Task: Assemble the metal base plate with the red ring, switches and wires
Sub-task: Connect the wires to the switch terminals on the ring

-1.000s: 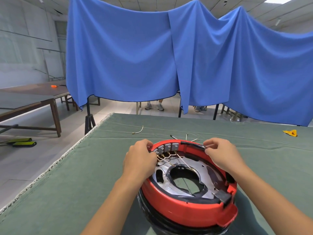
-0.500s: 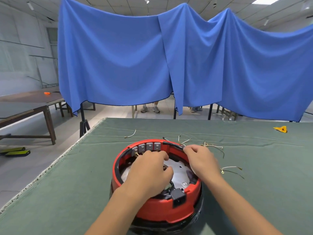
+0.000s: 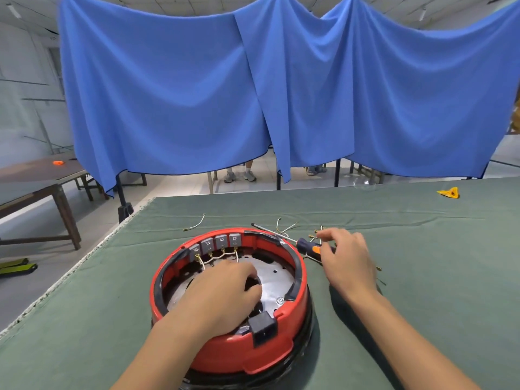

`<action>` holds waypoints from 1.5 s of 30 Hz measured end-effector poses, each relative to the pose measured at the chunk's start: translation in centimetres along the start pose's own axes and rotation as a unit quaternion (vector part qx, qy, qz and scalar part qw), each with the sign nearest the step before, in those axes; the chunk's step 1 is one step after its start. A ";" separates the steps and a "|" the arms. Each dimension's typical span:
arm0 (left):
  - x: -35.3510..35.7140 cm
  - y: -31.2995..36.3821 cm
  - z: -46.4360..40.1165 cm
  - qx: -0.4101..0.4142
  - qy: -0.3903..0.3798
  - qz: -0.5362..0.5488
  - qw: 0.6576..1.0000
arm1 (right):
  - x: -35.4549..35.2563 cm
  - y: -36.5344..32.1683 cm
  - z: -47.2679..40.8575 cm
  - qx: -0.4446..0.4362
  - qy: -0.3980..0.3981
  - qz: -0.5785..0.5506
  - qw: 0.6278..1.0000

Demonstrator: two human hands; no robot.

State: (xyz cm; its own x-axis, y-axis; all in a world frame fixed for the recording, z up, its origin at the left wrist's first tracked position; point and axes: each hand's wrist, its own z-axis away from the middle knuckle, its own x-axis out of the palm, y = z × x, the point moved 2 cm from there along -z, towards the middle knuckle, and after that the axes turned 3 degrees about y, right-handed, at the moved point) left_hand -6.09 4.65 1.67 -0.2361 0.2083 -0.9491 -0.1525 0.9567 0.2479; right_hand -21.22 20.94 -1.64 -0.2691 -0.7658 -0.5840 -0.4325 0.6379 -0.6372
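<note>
Red moulded plastic forms the round ring housing, which sits on the green cloth-covered table near its front edge and somewhat toward the left edge. Inside the ring lies the perforated silver metal base plate, recessed below the rim so that the wall keeps it centred.

Four grey rectangular switches are seated side by side in the far-left arc of the ring. Short white wires with brass terminals hang from them in loops just above the plate. A black socket block occupies the near rim.

The left hand rests inside the ring on the plate, fingers curled downward; what they hold, if anything, cannot be told (the fingertips are hidden). Its placement appears intended to steady the plate and housing.

The right hand is outside the ring to its right, fingers loosely bent and lying over the dark-blue and orange handle of the screwdriver. Whether the grip has closed on it cannot be told. The metal shaft runs toward the far edge, close past the ring's far rim.

Loose spare wires are scattered beyond the ring, and one curved wire lies apart to the left.

Open cloth extends right of the ring toward the right edge, where a small yellow object lies near the far edge. The left edge offers less room.
</note>
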 end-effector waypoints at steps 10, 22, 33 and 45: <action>-0.4 0.3 0.4 -0.011 0.023 0.033 0.999 | 0.7 -0.3 1.0 -0.050 -0.063 0.067 0.995; -0.6 0.2 0.4 -0.029 0.059 0.043 0.997 | 0.4 -0.7 1.9 -0.053 -0.068 0.058 0.995; -0.8 -0.6 0.0 -0.044 0.122 -0.028 0.991 | 1.8 -0.7 -1.9 -0.007 -0.157 0.097 0.983; -0.5 -1.4 -0.5 -0.079 0.103 0.040 0.991 | 7.1 -2.7 -7.1 -0.129 -0.273 0.264 0.916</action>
State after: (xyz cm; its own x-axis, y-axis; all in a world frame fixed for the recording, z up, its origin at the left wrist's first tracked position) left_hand -6.27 3.06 1.89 -0.4418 0.2200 -0.8697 -0.2709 0.8915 0.3631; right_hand -28.06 13.15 -0.51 -0.0595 -0.1569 -0.9858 -0.5741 0.8133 -0.0948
